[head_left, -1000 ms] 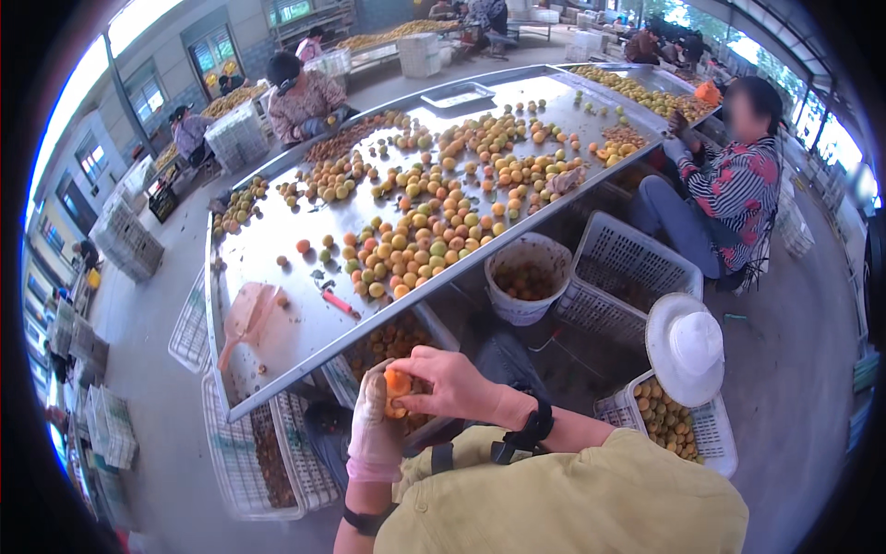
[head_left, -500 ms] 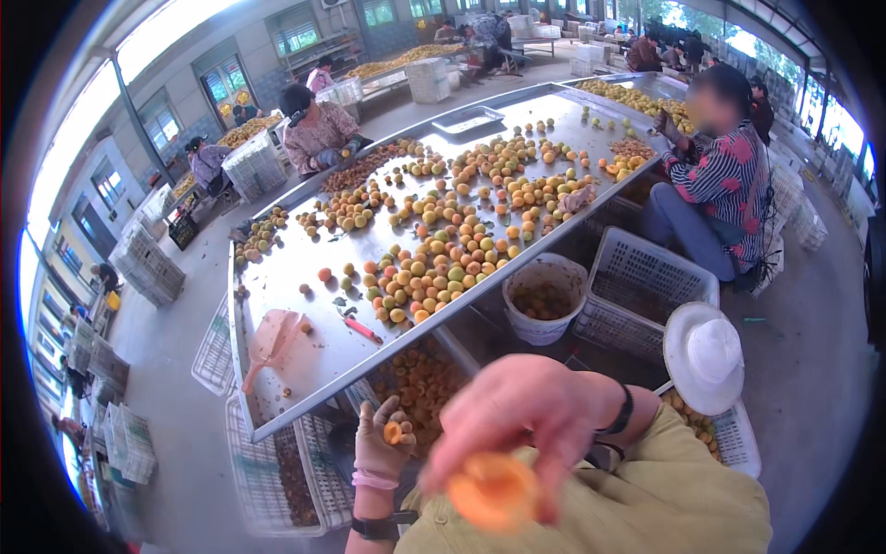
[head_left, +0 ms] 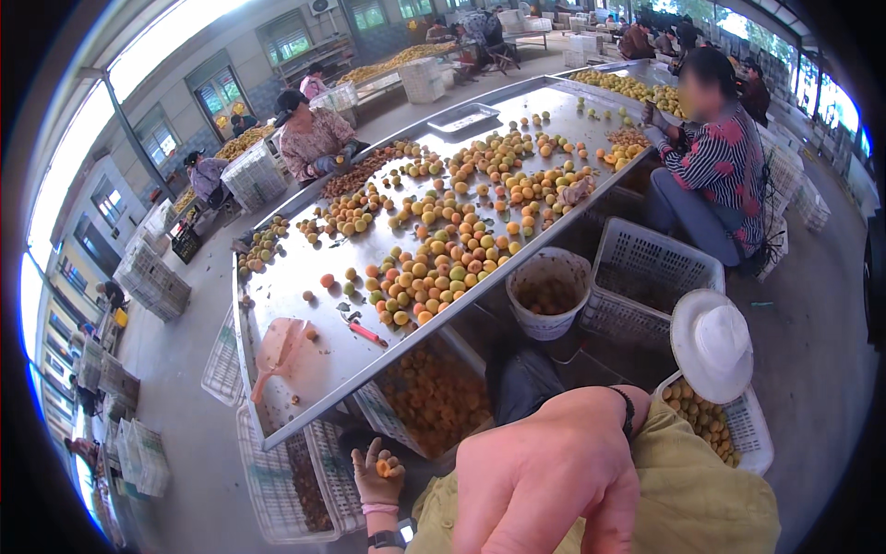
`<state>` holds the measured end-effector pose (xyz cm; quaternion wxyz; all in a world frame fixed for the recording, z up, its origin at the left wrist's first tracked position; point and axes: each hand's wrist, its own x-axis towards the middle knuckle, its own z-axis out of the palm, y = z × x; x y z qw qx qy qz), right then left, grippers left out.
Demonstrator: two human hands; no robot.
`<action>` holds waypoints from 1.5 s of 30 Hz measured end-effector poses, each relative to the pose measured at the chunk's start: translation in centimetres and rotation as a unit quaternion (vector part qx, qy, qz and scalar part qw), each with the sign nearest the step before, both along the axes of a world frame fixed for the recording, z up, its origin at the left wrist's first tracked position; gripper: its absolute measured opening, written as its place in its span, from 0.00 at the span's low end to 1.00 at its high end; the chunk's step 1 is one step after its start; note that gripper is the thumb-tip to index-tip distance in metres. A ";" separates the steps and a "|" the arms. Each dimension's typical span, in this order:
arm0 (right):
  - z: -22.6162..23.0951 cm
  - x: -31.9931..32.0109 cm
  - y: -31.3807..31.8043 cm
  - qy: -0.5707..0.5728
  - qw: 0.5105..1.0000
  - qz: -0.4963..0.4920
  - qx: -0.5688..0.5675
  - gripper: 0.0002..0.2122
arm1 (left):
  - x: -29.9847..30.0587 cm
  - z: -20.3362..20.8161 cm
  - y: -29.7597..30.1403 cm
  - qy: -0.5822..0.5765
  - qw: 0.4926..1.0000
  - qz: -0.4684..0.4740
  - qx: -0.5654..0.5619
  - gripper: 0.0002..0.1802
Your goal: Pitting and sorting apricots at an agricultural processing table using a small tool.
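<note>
My left hand (head_left: 377, 475), in a pale glove, is low beside the crate of halved fruit. It holds an orange apricot half (head_left: 384, 468) against its palm, some fingers raised. My right hand (head_left: 549, 466) looms large above my lap, back of the hand up. Its fingertips run past the lower edge, so anything in them is hidden. Ahead, many whole apricots (head_left: 434, 286) lie on the metal-topped table (head_left: 341, 369). Near its front edge rest a red-handled tool (head_left: 367, 333) and a pinkish scoop (head_left: 280, 349). Under that edge stands the crate (head_left: 383, 415) with orange fruit halves (head_left: 434, 392).
To the right are a white bucket (head_left: 546, 323), a white crate (head_left: 604, 319) and a white hat (head_left: 712, 342) over a crate of fruit (head_left: 752, 434). More crates (head_left: 268, 489) stand left. One person (head_left: 706, 166) sits at the table's right, another (head_left: 312, 138) at its far side.
My right hand has come closer to the camera and lower, and the apricot half it held is out of sight. The left hand has dropped slightly, still with its fruit half.
</note>
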<state>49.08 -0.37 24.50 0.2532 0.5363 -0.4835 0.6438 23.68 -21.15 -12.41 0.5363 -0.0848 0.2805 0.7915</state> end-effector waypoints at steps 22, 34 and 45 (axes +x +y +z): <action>-2.2 -1.6 -0.8 0.054 0.984 0.048 -0.163 0.32 | 1.1 0.6 1.1 0.035 0.999 0.007 -0.038 0.33; -2.5 -0.1 1.0 -0.063 0.988 0.003 -0.142 0.30 | 1.2 0.3 1.3 0.061 0.996 -0.001 -0.065 0.35; -5.1 -1.3 1.0 -0.044 0.976 0.019 -0.212 0.36 | 1.3 0.5 1.4 0.066 0.996 -0.007 -0.067 0.31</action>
